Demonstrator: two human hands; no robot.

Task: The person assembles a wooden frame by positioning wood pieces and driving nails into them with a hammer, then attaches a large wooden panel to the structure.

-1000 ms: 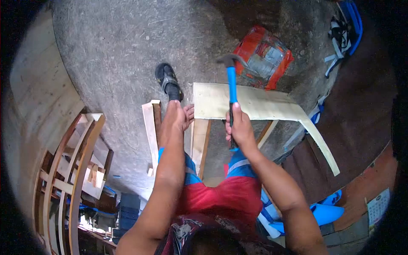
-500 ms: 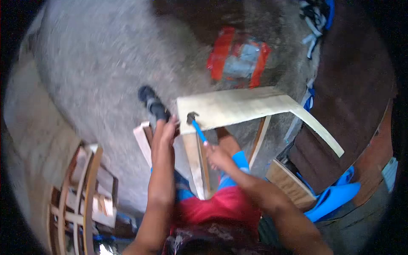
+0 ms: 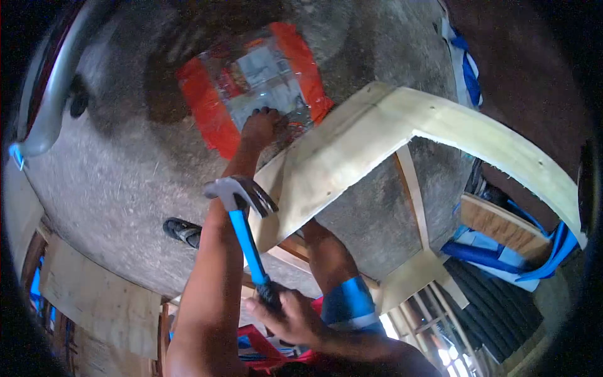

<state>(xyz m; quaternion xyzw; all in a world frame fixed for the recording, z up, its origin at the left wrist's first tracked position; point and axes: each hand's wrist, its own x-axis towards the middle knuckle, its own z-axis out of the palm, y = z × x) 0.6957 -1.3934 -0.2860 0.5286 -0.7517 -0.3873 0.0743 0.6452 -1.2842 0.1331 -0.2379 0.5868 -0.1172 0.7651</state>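
Observation:
My right hand is wrapped round the dark grip of a claw hammer with a blue shaft, its metal head raised in front of my left forearm. My left hand reaches down onto a clear plastic bag with red bands on the floor; its fingers lie over the bag's lower part, and what they hold, if anything, is hidden. Beside my arms stands a wooden frame with a pale, angled plywood panel on top. Small dark nail marks dot the panel.
A shoe rests on the concrete floor at the left. Plywood sheets lie at the lower left. At the right are a wood block, blue material and a dark brown surface. A wooden leg supports the panel.
My left hand has moved from the panel's left end to the plastic bag. The hammer has been lifted off the panel towards me in my right hand. The view has shifted and turned.

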